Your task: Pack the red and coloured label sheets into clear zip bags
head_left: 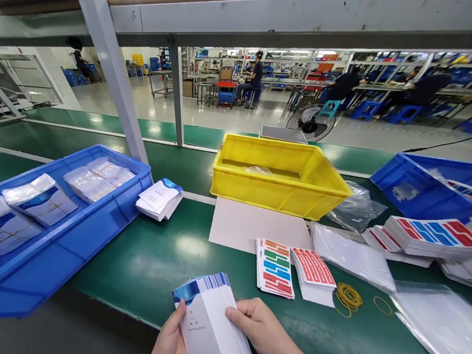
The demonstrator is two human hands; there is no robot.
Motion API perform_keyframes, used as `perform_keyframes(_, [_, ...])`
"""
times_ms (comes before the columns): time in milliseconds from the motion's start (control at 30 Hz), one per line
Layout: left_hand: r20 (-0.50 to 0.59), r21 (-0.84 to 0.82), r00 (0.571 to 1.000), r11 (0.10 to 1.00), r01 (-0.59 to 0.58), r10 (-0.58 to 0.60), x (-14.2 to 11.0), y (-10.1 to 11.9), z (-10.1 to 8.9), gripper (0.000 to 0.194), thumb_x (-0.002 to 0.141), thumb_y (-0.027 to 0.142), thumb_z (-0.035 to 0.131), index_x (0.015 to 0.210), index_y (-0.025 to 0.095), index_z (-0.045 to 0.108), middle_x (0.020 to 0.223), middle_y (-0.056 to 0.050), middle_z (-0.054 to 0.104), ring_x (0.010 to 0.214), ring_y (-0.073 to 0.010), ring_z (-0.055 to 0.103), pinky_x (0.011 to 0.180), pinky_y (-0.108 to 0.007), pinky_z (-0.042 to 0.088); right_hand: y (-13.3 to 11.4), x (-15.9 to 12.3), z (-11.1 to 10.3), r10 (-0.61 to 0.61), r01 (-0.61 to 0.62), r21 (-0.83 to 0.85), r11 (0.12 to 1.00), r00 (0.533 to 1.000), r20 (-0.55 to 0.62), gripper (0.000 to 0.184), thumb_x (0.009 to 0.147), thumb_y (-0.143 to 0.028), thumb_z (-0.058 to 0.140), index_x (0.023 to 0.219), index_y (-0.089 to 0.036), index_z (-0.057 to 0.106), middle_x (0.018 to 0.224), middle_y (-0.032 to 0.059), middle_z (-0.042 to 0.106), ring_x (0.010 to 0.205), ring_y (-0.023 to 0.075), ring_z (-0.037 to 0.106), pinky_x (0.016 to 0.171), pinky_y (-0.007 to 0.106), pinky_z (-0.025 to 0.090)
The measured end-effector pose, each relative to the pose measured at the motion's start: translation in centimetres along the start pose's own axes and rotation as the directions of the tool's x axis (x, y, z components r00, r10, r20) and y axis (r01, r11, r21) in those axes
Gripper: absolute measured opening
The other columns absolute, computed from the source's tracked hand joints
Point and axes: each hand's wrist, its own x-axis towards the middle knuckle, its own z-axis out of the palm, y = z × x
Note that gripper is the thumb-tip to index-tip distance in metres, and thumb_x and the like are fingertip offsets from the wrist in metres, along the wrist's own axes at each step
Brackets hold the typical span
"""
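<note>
A thick stack of blue-and-white booklets [204,325] is gripped between both hands over the near edge of the green table, its edges slightly fanned. My left hand [171,344] closes on its left side, thumb on the top cover. On the right side my right hand [261,327] pinches the stack's edges. Beyond the hands lie a pile of sheets with coloured stickers [274,268] and a pile of red-printed cards [314,272]. Yellow rubber bands [348,298] sit beside them. Farther left stands another small stack of booklets [160,198].
A blue bin [78,228] at left holds banded booklets and clear bags. An open yellow bin [279,192] stands mid-table; another blue bin [424,184] tilts at right. Plastic sleeves [352,255] and printed sheets [437,233] crowd the right. A metal post [113,77] rises behind.
</note>
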Motion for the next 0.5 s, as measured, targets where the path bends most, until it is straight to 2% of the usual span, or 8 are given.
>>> perform_keyframes(133, [0.017,-0.024,1.0,1.0,0.0,0.0,-0.02,0.15,-0.1,0.041,0.086,0.037,0.044,0.103,0.006,0.065,0.094,-0.014,0.072,0.106,-0.0285,0.058,0.099,-0.04,0.035,0.32,0.28,0.08,0.012,-0.012,0.047,0.999,1.0,-0.003,0.057,0.071,-0.065,0.049,0.052,-0.012,0.053,0.051,-0.001,0.038,0.049,0.009,0.031,0.045,0.022,0.022])
perform_keyframes(267, [0.071,-0.052,0.997,0.999,0.011,-0.007,0.1,0.2,-0.15,0.042,0.086,0.039,0.044,0.103,0.007,0.066,0.094,-0.014,0.072,0.107,-0.0283,0.058,0.102,-0.039,0.032,0.48,0.33,0.31,0.035,-0.032,0.178,0.984,0.999,-0.016,0.057,0.068,-0.066,0.052,0.048,-0.013,0.05,0.047,-0.0025,0.037,0.046,0.0077,0.029,0.045,0.022,0.021])
perform_keyframes(400, [0.15,-0.07,0.989,0.997,0.01,0.0,0.17,0.33,-0.35,0.041,0.084,0.037,0.047,0.106,0.007,0.065,0.101,-0.014,0.071,0.107,-0.0284,0.058,0.104,-0.039,0.03,0.13,0.3,0.51,0.048,-0.045,0.317,0.947,0.999,-0.002,0.055,0.068,-0.063,0.057,0.05,-0.011,0.056,0.046,-0.0011,0.044,0.045,0.0078,0.033,0.047,0.022,0.022])
perform_keyframes(500, [0.197,-0.073,0.98,0.997,0.021,-0.006,0.19,0.38,-0.46,0.041,0.082,0.038,0.052,0.106,0.008,0.065,0.103,-0.014,0.07,0.107,-0.0291,0.058,0.104,-0.038,0.028,-0.2,0.34,0.69,0.043,-0.04,0.34,0.939,0.999,-0.002,0.054,0.069,-0.061,0.057,0.051,-0.011,0.057,0.047,-0.0005,0.048,0.045,0.0084,0.036,0.047,0.022,0.025])
